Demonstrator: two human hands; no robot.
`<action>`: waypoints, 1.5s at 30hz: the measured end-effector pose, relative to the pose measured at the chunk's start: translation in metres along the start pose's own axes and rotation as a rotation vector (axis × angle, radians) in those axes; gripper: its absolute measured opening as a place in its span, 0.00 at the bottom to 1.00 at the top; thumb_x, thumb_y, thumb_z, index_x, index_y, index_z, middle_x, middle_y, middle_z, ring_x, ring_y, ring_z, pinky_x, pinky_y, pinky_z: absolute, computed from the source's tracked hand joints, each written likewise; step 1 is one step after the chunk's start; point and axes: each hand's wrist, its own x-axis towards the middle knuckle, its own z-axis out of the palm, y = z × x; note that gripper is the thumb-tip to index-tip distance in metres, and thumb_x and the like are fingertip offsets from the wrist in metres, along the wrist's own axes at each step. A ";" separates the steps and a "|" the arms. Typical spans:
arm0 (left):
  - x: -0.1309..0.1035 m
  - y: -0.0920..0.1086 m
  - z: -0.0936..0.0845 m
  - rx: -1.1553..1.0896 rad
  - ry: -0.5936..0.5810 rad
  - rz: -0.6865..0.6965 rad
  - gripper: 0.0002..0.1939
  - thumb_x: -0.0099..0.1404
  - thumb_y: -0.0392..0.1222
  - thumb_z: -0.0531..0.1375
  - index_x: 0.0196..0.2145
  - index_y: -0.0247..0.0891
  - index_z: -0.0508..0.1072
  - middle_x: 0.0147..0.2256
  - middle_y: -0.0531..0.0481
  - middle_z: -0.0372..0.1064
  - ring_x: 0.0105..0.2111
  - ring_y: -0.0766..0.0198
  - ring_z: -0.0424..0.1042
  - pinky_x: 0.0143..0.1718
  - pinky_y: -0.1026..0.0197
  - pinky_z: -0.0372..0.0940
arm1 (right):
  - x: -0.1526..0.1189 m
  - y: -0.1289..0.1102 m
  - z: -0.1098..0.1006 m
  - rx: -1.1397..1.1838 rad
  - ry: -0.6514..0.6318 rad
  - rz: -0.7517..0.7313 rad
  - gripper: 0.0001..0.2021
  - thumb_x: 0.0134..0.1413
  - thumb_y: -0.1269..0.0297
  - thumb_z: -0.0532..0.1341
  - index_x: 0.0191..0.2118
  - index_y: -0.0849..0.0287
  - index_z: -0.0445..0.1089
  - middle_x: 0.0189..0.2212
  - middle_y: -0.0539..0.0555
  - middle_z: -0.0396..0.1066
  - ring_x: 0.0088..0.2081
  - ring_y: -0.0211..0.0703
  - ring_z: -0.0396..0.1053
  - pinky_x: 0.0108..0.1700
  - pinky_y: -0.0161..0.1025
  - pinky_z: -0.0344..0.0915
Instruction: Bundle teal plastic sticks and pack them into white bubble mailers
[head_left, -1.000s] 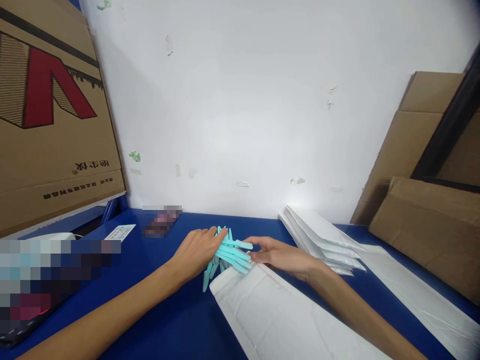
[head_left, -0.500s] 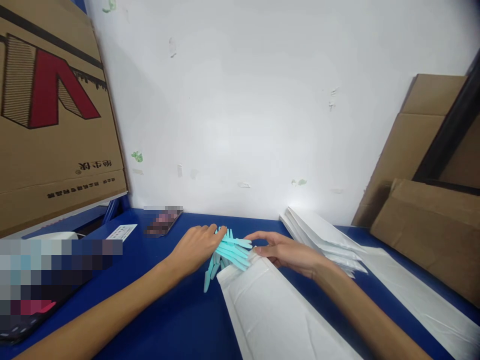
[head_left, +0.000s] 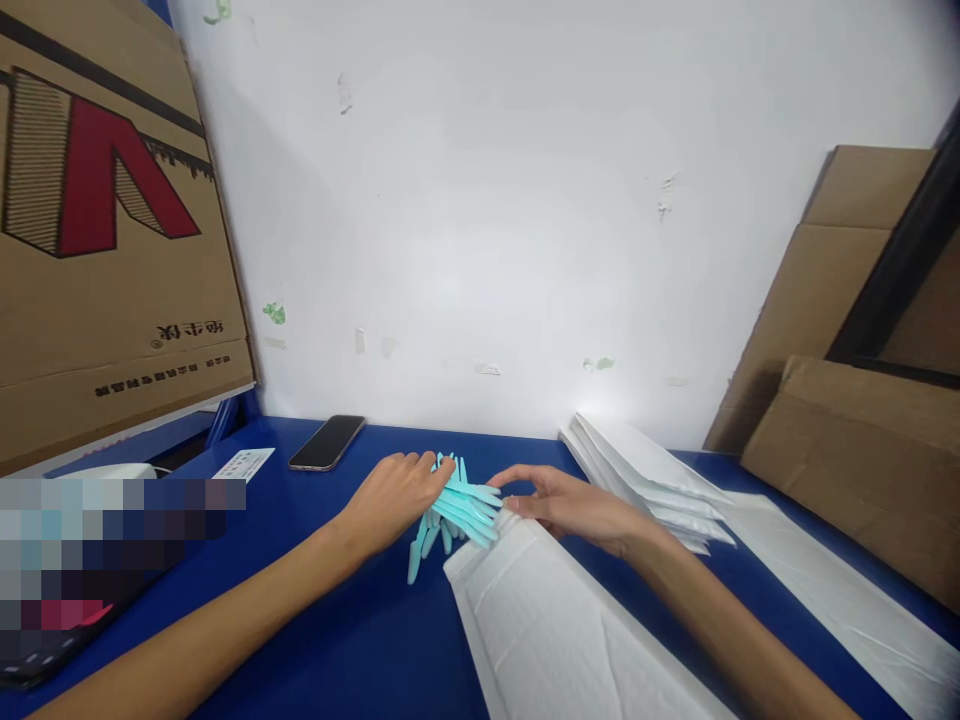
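My left hand is closed around a bunch of slim turquoise plastic sticks with tapered ends. Several of them fan out below my fingers, and others point right, over the mouth of a white padded mailer. The mailer slants from the middle of the desk down to the bottom edge of the view. My right hand pinches its upper corner between thumb and fingers, close to the stick tips. How far the tips reach inside the mailer, I cannot tell.
A stack of white mailers lies at the back right, with another mailer in front. A phone and a white card lie left on the blue desk. Cardboard boxes stand at both sides.
The mailer's mouth has shifted slightly to the right at its left corner. Both hands stay nearly in place with the same holds. The phone's screen now appears dark.
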 end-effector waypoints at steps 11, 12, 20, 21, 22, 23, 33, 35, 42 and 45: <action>-0.002 0.008 -0.001 0.043 -0.006 0.026 0.18 0.64 0.23 0.52 0.49 0.36 0.65 0.34 0.45 0.70 0.31 0.56 0.74 0.30 0.59 0.64 | 0.006 0.008 0.001 -0.018 0.044 0.023 0.19 0.57 0.53 0.64 0.50 0.58 0.69 0.25 0.46 0.65 0.24 0.32 0.60 0.24 0.30 0.54; -0.002 0.009 -0.001 0.040 -0.014 0.029 0.17 0.64 0.23 0.52 0.48 0.36 0.66 0.34 0.45 0.70 0.31 0.55 0.74 0.30 0.59 0.65 | 0.007 0.010 0.001 -0.033 0.046 0.018 0.19 0.57 0.53 0.64 0.51 0.58 0.69 0.24 0.46 0.65 0.24 0.32 0.60 0.24 0.30 0.54; -0.002 0.010 -0.001 -0.005 -0.031 0.033 0.20 0.61 0.22 0.54 0.48 0.38 0.64 0.35 0.46 0.70 0.32 0.57 0.74 0.31 0.61 0.65 | 0.007 0.009 -0.002 -0.082 0.029 -0.007 0.17 0.59 0.55 0.62 0.52 0.55 0.68 0.28 0.49 0.69 0.30 0.38 0.66 0.28 0.33 0.59; -0.002 0.010 -0.001 -0.008 -0.031 0.020 0.19 0.61 0.22 0.54 0.48 0.38 0.64 0.34 0.46 0.70 0.32 0.56 0.74 0.30 0.61 0.64 | 0.005 0.008 -0.003 -0.083 0.019 -0.005 0.17 0.58 0.56 0.63 0.52 0.55 0.68 0.29 0.49 0.70 0.30 0.38 0.66 0.29 0.33 0.58; -0.002 0.009 -0.001 -0.011 -0.029 0.005 0.19 0.62 0.23 0.53 0.48 0.37 0.64 0.34 0.46 0.70 0.32 0.56 0.74 0.30 0.61 0.64 | 0.004 0.007 -0.003 -0.078 0.006 -0.007 0.18 0.57 0.58 0.64 0.52 0.54 0.68 0.30 0.49 0.71 0.31 0.39 0.66 0.29 0.34 0.58; -0.001 0.008 -0.002 -0.012 -0.026 -0.012 0.18 0.63 0.24 0.53 0.49 0.37 0.64 0.34 0.46 0.70 0.32 0.56 0.74 0.29 0.61 0.64 | 0.003 0.006 -0.003 -0.066 -0.009 -0.011 0.20 0.55 0.59 0.65 0.53 0.54 0.67 0.31 0.49 0.72 0.32 0.39 0.67 0.30 0.34 0.59; -0.001 0.000 -0.004 -0.021 -0.033 -0.128 0.16 0.64 0.25 0.51 0.47 0.36 0.65 0.34 0.46 0.71 0.31 0.56 0.75 0.28 0.62 0.62 | 0.012 0.018 -0.008 -0.130 0.100 -0.154 0.20 0.49 0.60 0.68 0.47 0.54 0.64 0.28 0.46 0.70 0.27 0.36 0.64 0.29 0.33 0.57; -0.001 -0.001 -0.004 -0.027 -0.043 -0.156 0.18 0.62 0.23 0.51 0.48 0.36 0.65 0.34 0.46 0.71 0.32 0.57 0.75 0.29 0.62 0.62 | 0.013 0.019 -0.011 -0.263 0.125 -0.167 0.15 0.48 0.59 0.69 0.41 0.56 0.69 0.22 0.44 0.64 0.24 0.34 0.58 0.26 0.33 0.51; -0.001 -0.002 -0.004 -0.045 -0.053 -0.164 0.20 0.60 0.22 0.51 0.48 0.36 0.65 0.34 0.46 0.71 0.32 0.57 0.75 0.29 0.62 0.62 | 0.008 0.012 -0.018 -0.476 0.024 -0.150 0.15 0.44 0.55 0.71 0.37 0.56 0.80 0.21 0.46 0.62 0.25 0.34 0.56 0.27 0.34 0.50; -0.001 -0.001 -0.005 -0.050 -0.054 -0.156 0.18 0.63 0.23 0.50 0.48 0.36 0.65 0.34 0.46 0.71 0.32 0.57 0.75 0.29 0.62 0.62 | 0.006 0.011 -0.019 -0.494 -0.026 -0.146 0.14 0.44 0.54 0.71 0.35 0.57 0.80 0.24 0.47 0.67 0.26 0.34 0.57 0.27 0.34 0.51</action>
